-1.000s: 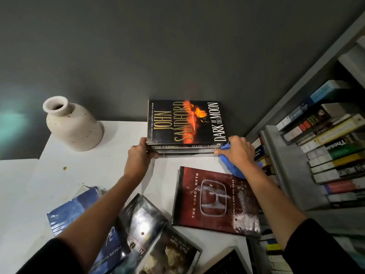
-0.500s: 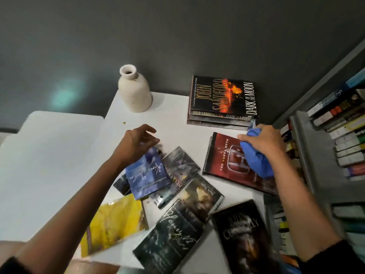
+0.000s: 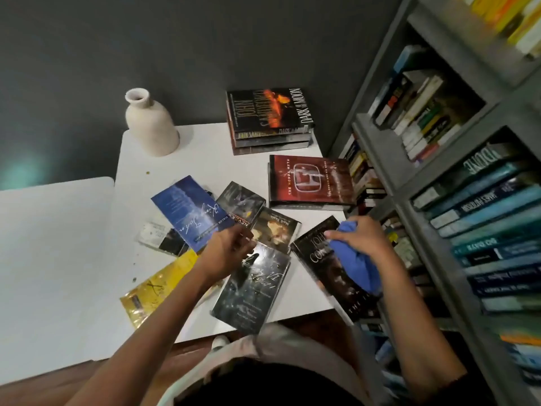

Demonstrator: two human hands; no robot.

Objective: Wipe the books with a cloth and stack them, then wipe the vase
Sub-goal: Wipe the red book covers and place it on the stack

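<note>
A stack of three dark books (image 3: 270,124) lies at the table's far edge, a cream vase (image 3: 150,124) to its left. Several loose books are scattered nearer me: a red one (image 3: 310,180), a blue one (image 3: 187,212), a yellow one (image 3: 152,291) and dark ones. My left hand (image 3: 227,252) is at the blue book's near corner, fingers curled on its edge. In my right hand (image 3: 361,238) I grip a bunched blue cloth (image 3: 355,266) over a black book (image 3: 328,273) at the table's right front corner.
The white table (image 3: 205,162) meets a second white surface (image 3: 58,259) on the left. A grey bookshelf (image 3: 409,183) packed with books stands close along the right side. A dark wall closes the back. Small crumbs dot the tabletop.
Both hands left the stack and came back toward me. My left hand dropped onto the blue book's near corner. My right hand carried the cloth from the red book to the black book.
</note>
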